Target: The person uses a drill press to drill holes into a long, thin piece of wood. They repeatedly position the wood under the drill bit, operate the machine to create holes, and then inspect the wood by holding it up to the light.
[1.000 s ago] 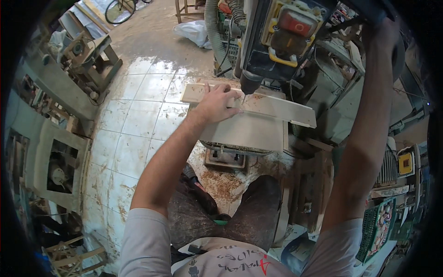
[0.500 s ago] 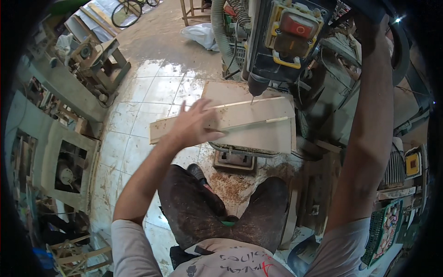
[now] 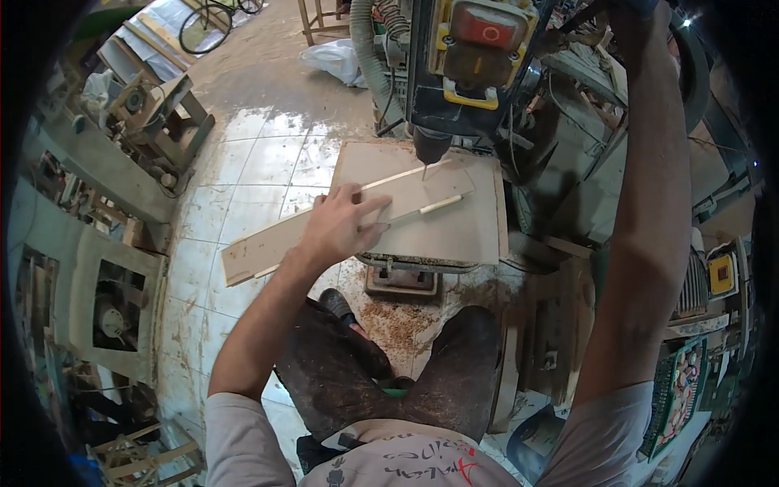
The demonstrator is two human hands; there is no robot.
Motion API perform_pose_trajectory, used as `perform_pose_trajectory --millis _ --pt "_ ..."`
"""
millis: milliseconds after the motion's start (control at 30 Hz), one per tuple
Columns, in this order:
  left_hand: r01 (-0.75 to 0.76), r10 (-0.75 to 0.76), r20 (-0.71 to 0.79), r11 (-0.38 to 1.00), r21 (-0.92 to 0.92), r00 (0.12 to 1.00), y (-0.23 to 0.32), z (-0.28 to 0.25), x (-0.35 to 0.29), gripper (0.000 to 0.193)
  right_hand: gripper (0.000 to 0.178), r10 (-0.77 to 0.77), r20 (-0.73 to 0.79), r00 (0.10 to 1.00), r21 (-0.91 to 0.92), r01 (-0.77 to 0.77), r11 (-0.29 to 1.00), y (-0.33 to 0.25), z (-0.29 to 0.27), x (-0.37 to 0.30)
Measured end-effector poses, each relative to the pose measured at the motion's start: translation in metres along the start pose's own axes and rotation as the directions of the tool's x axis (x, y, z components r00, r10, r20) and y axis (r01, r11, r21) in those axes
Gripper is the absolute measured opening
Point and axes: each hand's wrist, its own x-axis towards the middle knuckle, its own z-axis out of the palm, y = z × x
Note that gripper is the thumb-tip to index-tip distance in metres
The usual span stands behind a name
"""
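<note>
A long flat wooden board (image 3: 276, 242) with pale strips along its edges lies slanted over a square table panel (image 3: 479, 235), its left end jutting past the panel. My left hand (image 3: 345, 223) is closed over the board's middle, fingers at the far edge and thumb toward the near one. Above the board's right part hangs the dark chuck (image 3: 432, 146) of a drill press, with a thin drill bit (image 3: 424, 172) in it. Whether the tip touches the wood I cannot tell. My right hand (image 3: 647, 23) is raised at the upper right rim beside the machine, its fingers hidden.
The drill press carries a yellow-framed switch box (image 3: 483, 49) with a red button. Sawdust (image 3: 398, 321) covers the tiles by the machine's base (image 3: 403, 282). A bare wooden machine stand (image 3: 174, 122) is at the left, a green crate (image 3: 677, 390) at the right.
The board has slid left and turned, its left end swinging nearer. My left hand has settled from a spread pose onto it. The view has shifted slightly; my right arm stays raised.
</note>
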Motion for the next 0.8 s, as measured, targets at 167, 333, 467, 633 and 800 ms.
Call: perform_pose_trajectory --millis 167,333,467,633,800 --pt "0.045 -0.052 0.106 0.997 0.063 0.993 0.004 -0.008 0.003 0.041 0.023 0.017 0.018 1.000 0.041 -0.018 0.999 0.005 -0.006 0.009" --pt "-0.081 0.088 -0.129 0.995 0.061 0.988 0.008 0.026 0.019 0.042 0.022 0.125 0.163 0.979 0.329 -0.173 0.928 0.010 -0.048 0.059" --pt "-0.049 0.060 -0.120 0.994 0.093 0.991 0.011 0.028 0.017 0.044 0.020 0.122 0.162 0.979 0.285 -0.165 0.944 0.010 -0.061 0.065" --pt "0.092 -0.080 -0.091 0.987 0.133 0.993 0.010 0.017 -0.003 0.044 0.021 -0.136 0.170 0.976 -0.024 0.142 0.990 -0.005 0.016 -0.001" --pt "0.115 -0.102 -0.086 0.981 0.157 0.991 0.011 0.016 -0.008 0.045 0.025 -0.116 -0.121 0.986 -0.098 0.105 0.990 -0.026 0.040 -0.028"
